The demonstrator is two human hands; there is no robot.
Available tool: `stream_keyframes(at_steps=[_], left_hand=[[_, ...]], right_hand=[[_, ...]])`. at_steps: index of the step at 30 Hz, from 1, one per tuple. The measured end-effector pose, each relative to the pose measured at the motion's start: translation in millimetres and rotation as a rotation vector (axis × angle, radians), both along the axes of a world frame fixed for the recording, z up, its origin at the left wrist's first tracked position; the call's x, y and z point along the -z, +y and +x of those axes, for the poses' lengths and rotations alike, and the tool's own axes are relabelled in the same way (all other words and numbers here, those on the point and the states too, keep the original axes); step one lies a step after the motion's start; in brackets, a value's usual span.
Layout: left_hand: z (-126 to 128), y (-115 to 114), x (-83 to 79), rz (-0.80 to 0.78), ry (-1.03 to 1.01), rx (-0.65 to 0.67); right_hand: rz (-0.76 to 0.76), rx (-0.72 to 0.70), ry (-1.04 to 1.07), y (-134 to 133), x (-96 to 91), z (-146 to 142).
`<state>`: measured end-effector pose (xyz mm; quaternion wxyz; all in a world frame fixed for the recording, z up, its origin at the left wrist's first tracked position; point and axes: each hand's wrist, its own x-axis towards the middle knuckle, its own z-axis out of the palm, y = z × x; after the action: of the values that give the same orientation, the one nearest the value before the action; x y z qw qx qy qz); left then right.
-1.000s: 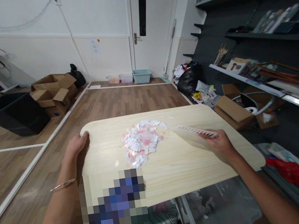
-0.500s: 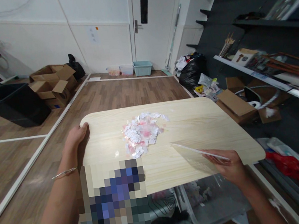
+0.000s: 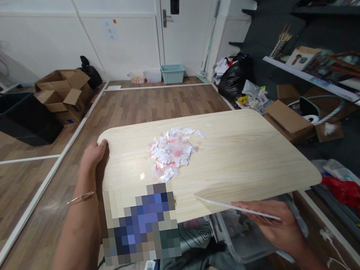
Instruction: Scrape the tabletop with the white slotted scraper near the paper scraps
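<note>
My left hand grips the far left corner of a light wooden tabletop, fingers curled over its edge. A heap of torn white and pink paper scraps lies on the middle of the board. My right hand is below the near edge of the board and holds a flat translucent white plastic lid by its near end, tilted, its far tip over the board's near edge. A clear plastic bin stands under the table beneath that hand.
Cardboard boxes and a black tub stand on the wooden floor at the left. A black rubbish bag and loose boxes lie at the right below dark shelves. A white door is ahead.
My right hand has drawn the plastic lid back from beside the paper heap, toward me and down past the table's near edge. My left hand has stayed on the corner.
</note>
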<state>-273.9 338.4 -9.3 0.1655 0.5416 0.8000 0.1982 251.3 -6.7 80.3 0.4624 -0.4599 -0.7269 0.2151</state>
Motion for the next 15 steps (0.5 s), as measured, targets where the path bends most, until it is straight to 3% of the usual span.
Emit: stream_keyframes(at_steps=[7, 15], left_hand=[[-1.6, 2.7, 3.4, -0.056, 0.001, -0.023], [4.1, -0.8, -4.2, -0.08, 0.04, 0.0]], right_hand=[[-0.065, -0.045, 0.021, -1.9, -5.1, -4.0], [-0.129, -0.06, -0.022, -2.6, -5.6, -1.8]])
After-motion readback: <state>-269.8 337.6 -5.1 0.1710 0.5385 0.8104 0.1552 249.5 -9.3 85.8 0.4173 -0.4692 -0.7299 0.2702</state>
